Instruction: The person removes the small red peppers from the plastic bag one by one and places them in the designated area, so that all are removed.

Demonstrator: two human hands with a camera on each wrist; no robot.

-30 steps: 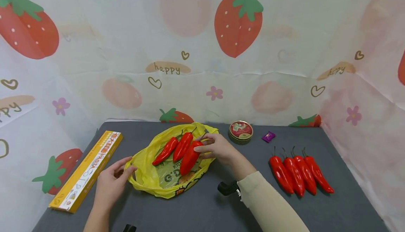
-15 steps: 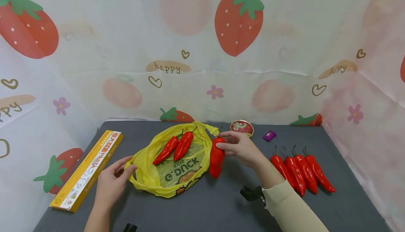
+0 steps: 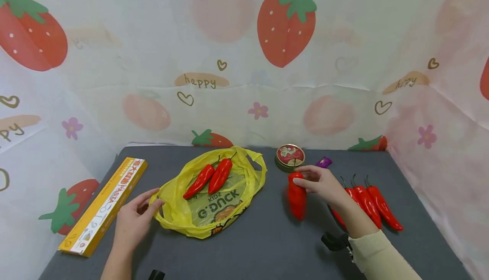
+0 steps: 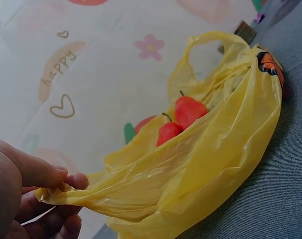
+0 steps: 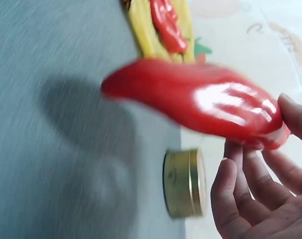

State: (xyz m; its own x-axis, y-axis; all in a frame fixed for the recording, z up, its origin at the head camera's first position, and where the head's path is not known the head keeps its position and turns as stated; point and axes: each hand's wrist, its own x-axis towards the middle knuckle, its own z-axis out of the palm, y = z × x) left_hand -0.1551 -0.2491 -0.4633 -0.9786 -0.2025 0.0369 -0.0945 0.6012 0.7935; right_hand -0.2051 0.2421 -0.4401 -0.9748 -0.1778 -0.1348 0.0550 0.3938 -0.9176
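My right hand (image 3: 318, 182) pinches a red chili pepper (image 3: 297, 197) by its stem end, tip hanging down. In the right wrist view that pepper (image 5: 196, 102) is lifted off the table, its shadow beneath. With thumb and fingers my left hand (image 3: 133, 218) pinches the left edge of a yellow plastic bag (image 3: 173, 205); the left wrist view shows the gathered plastic (image 4: 86, 196) between the fingertips. Two red peppers (image 3: 220, 176) lie in the spread bag. Several more red peppers (image 3: 383, 208) lie in a row at the right, partly hidden by my right forearm.
A yellow pasta box (image 3: 105, 205) lies along the left side. Near the back edge stand a round tin (image 3: 290, 157) and a small purple wrapped candy (image 3: 324, 162). A strawberry-print cloth (image 3: 244, 59) hangs behind the grey table (image 3: 237, 254).
My right hand has carried one pepper out of the bag and to the right, past the tin's front. Two peppers stay in the bag. My left hand keeps its place.
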